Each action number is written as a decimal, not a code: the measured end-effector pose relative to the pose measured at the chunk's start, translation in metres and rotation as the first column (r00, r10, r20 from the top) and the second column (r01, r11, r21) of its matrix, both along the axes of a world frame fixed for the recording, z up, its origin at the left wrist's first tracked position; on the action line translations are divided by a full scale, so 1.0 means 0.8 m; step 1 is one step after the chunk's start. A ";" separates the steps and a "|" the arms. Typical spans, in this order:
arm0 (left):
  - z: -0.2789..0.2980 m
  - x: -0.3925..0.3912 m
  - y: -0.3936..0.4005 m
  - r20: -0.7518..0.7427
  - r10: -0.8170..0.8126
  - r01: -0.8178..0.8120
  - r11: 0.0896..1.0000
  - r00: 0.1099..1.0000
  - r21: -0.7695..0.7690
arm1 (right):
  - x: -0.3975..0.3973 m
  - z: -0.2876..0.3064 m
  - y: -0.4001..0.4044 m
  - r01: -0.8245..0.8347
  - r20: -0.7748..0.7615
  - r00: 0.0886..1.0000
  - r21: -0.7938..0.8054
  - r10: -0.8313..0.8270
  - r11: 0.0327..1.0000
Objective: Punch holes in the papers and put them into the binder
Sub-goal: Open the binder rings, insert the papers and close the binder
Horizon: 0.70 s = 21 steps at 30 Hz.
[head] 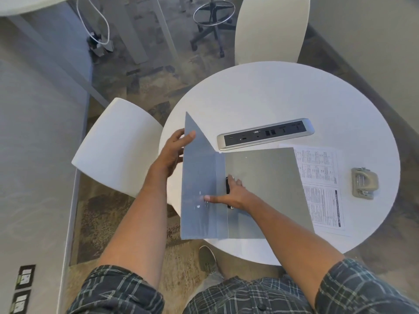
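While hands (172, 152) hold binder (260, 189) open — round table (272, 98).

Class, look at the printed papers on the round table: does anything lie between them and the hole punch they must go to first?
Nothing visible does. The papers lie flat with bare table between them and the hole punch to their right. However, the open binder covers their left edge, so they must slide out from under it.

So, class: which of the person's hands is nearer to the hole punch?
The right hand. It rests inside the open binder, with the papers between it and the hole punch. The left hand holds the raised cover, farther away.
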<state>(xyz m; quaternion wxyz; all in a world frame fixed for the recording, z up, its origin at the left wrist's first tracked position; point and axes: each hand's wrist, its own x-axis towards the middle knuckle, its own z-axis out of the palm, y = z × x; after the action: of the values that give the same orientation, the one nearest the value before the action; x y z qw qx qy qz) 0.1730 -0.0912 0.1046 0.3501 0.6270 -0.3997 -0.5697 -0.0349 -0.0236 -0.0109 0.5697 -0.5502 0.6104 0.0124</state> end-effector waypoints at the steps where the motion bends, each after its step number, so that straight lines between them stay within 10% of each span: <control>1: 0.008 0.002 -0.002 0.058 -0.001 0.001 1.000 0.998 -0.008 | 0.003 -0.003 0.000 -0.001 -0.017 1.000 -0.002 0.001 1.000; 10: -0.008 0.088 0.006 0.496 0.198 -0.163 0.980 0.845 -0.112 | -0.009 -0.006 -0.006 -0.068 -0.088 0.994 -0.023 0.066 0.997; 21: -0.112 0.056 0.044 0.983 -0.164 0.038 0.986 0.086 0.161 | -0.030 -0.003 -0.011 -0.055 -0.100 0.994 -0.079 0.047 0.995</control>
<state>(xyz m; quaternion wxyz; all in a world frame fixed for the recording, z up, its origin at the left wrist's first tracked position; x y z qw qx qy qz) 0.2180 -0.0558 0.0151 -0.0799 0.8332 -0.5457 -0.0401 -0.0592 -0.0328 -0.0136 0.5155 -0.5871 0.6235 0.0290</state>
